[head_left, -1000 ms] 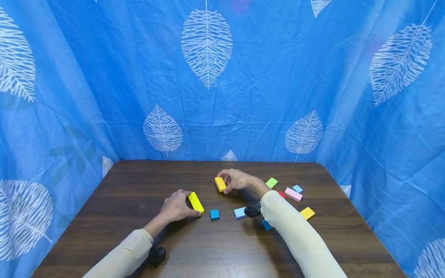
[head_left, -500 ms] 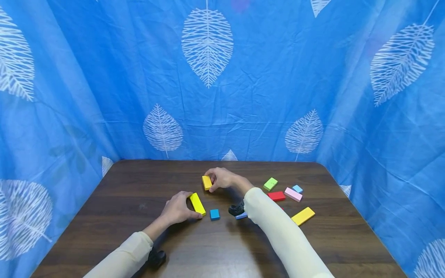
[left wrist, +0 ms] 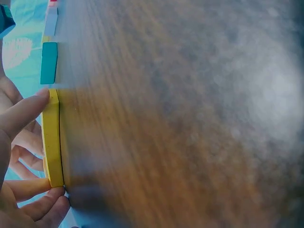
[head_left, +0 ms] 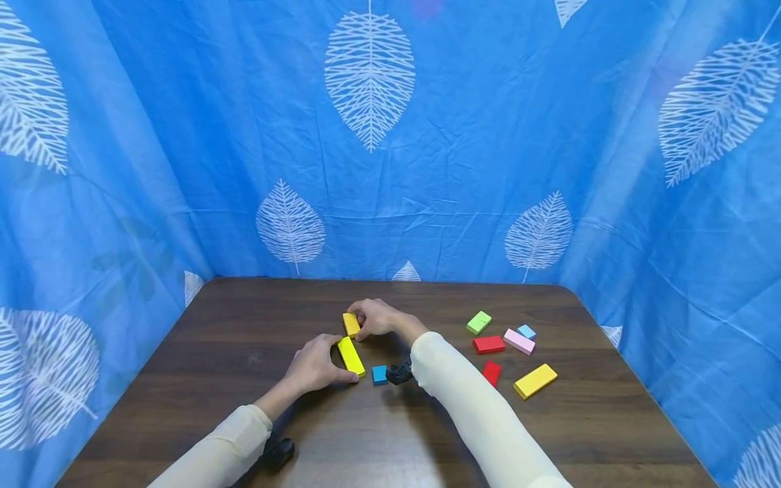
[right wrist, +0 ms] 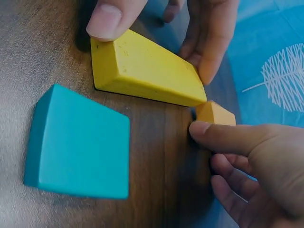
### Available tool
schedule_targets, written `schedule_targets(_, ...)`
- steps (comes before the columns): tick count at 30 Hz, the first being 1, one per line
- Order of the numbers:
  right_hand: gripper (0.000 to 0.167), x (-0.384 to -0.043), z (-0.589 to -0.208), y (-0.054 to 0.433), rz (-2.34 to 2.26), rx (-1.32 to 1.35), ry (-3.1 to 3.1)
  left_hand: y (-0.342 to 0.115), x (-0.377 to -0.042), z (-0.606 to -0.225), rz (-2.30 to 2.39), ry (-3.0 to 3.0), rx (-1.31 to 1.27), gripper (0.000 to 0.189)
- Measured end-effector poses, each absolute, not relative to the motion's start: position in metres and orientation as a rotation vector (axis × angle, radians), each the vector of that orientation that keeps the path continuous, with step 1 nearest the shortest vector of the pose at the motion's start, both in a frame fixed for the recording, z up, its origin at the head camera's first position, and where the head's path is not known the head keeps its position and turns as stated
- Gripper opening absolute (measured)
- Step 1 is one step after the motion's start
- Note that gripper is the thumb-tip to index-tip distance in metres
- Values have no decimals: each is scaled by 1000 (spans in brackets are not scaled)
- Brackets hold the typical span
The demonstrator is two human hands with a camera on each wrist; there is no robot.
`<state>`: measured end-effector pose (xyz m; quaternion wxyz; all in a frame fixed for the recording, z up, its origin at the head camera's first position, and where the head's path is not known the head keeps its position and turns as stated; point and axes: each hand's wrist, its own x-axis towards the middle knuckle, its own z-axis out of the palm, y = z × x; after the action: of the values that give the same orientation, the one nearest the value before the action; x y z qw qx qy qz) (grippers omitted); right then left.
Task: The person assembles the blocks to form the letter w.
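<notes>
My left hand pinches a bright yellow block lengthwise, thumb at its near end and fingers at its far end. The block lies flat on the table, as the left wrist view also shows of the yellow block. Just beyond it, my right hand holds a shorter orange-yellow block between thumb and fingers. In the right wrist view the orange-yellow block is right at the far end of the yellow block. A teal block sits to the right of the yellow one, near my right wrist.
To the right on the brown table lie a green block, a red block, a second red block, a pink block, a small blue block and a yellow block. A blue curtain hangs behind.
My right hand has carried the orange-yellow block leftward to the far end of the yellow block. My left hand stays almost in place, still holding its block.
</notes>
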<state>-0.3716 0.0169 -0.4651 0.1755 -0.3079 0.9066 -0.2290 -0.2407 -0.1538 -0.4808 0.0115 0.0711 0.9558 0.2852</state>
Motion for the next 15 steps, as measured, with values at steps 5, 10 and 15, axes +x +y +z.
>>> schedule_targets(5, 64, -371, -467, 13, -661, -871, 2560, -154, -241, -482, 896, 2985, 227, 89)
schedule_targets(10, 67, -372, -465, 17, -657, -897, 2520, -153, -241, -483, 881, 2995, 239, 90)
schedule_targets(15, 59, -374, -466, 24, -705, -850, 2519, -153, -241, -484, 887, 2983, 227, 93)
